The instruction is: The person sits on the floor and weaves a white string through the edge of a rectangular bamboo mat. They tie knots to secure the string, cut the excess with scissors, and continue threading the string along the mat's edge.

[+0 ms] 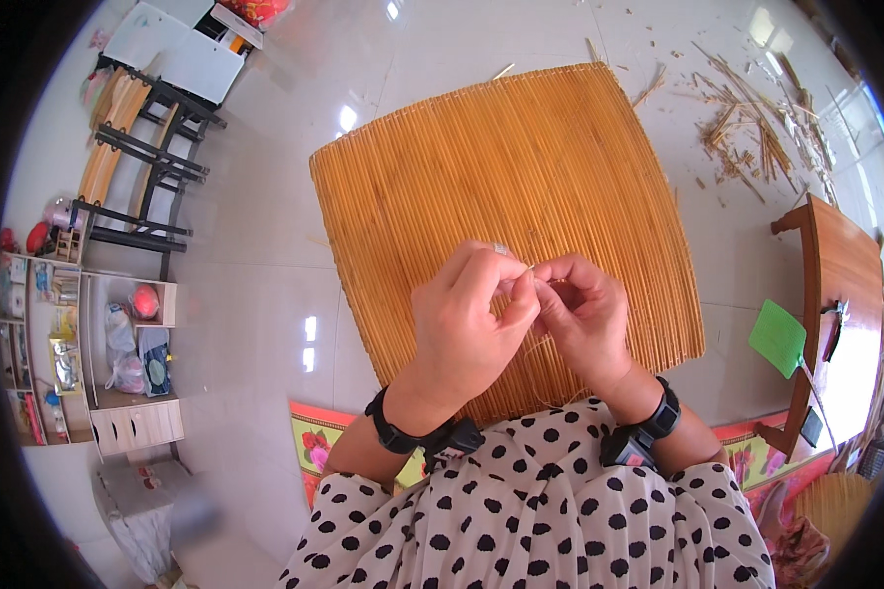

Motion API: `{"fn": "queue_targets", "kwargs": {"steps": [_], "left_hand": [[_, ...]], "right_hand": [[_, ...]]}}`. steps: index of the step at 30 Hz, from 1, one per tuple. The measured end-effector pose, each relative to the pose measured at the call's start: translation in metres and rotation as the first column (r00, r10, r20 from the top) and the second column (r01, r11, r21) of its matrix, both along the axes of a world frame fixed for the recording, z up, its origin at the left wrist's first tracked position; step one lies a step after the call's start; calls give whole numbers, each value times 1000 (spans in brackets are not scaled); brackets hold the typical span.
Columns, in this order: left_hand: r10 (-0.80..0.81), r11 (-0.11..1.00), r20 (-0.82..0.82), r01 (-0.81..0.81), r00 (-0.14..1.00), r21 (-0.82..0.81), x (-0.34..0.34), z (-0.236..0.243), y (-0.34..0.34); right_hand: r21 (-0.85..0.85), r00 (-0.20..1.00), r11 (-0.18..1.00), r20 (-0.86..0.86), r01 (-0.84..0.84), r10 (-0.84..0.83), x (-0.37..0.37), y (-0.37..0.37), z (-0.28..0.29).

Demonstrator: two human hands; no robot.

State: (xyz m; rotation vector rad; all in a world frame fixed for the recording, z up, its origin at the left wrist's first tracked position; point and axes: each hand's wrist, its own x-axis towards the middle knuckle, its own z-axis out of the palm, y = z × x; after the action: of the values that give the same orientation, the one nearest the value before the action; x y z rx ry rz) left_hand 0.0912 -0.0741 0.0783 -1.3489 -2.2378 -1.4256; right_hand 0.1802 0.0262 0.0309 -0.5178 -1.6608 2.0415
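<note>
A large bamboo-slat mat (501, 157) spreads out in front of me, its near edge at my lap. Over its lower middle, my left hand (471, 314) and my right hand (594, 314) meet fingertip to fingertip. Both pinch a thin pale thread (531, 268), of which only a tiny bit shows between the fingers. Fine loose strands hang below the hands against the slats. Most of what the fingers hold is hidden by the knuckles. Each wrist wears a black strap with a small device on it.
Split bamboo scraps (751, 133) litter the floor at the far right. A brown wooden table (845, 255) stands to the right, with a green fly swatter (778, 338) leaning by it. Black-framed wooden chairs (118, 137) and a shelf unit (133, 412) line the left. A flowered rug (314, 442) lies beneath me.
</note>
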Motion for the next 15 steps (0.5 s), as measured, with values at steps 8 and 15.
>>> {"fn": "queue_targets", "kwargs": {"steps": [8, 15], "left_hand": [[7, 1000, -27, -7, 1000, 9, 1, 0, 2], [5, 1000, -31, -4, 1000, 18, -1, -2, 0]], "right_hand": [[101, 999, 994, -18, 41, -40, -2, 0, -2], [159, 997, 985, -37, 70, -65, -3, 0, -3]]}}
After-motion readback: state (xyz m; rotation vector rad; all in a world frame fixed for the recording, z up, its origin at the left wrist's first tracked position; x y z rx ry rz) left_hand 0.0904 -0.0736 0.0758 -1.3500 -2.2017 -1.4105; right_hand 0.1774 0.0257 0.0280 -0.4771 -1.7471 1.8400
